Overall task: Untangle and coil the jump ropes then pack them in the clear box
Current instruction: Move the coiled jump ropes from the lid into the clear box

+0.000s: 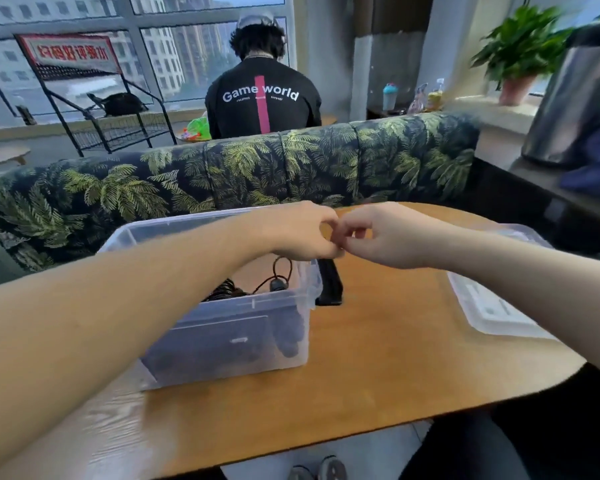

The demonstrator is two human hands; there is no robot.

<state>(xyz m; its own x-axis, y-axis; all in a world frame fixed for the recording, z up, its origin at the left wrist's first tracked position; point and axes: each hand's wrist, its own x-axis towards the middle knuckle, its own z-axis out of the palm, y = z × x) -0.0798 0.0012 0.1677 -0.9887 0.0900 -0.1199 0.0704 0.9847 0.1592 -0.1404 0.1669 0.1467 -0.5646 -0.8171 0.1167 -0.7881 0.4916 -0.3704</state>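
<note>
- Your left forearm (111, 306) fills the near corner, reaching out over the clear box (222, 344) to where both hands meet.
- Your left hand (302, 233) has its fingers curled, thumb and forefinger pinched together at the tips right against your right hand; what they pinch is too small to make out.
- Your right hand (381, 237) mirrors it, fingers curled, tips pinched and touching the left ones above the far right corner of the box.
- Just below the hands, a black jump rope handle (329, 282) hangs upright beside the box's right wall, its lower end near the table (378, 358).
- Inside the box you've got a dark coil of jump rope (227, 289) lying against the near wall, with a thin cord loop (283, 268) rising up toward your left hand.
- To your right, the box's clear lid (488, 306) lies flat on the wooden table, partly under your right forearm.
- Beyond the table, a leaf-print sofa back (222, 174) runs across the view.
- Past that, a person in a black shirt (262, 98) sits facing away, toward the windows.
- Far right, a potted plant (520, 53) stands on the sill.
</note>
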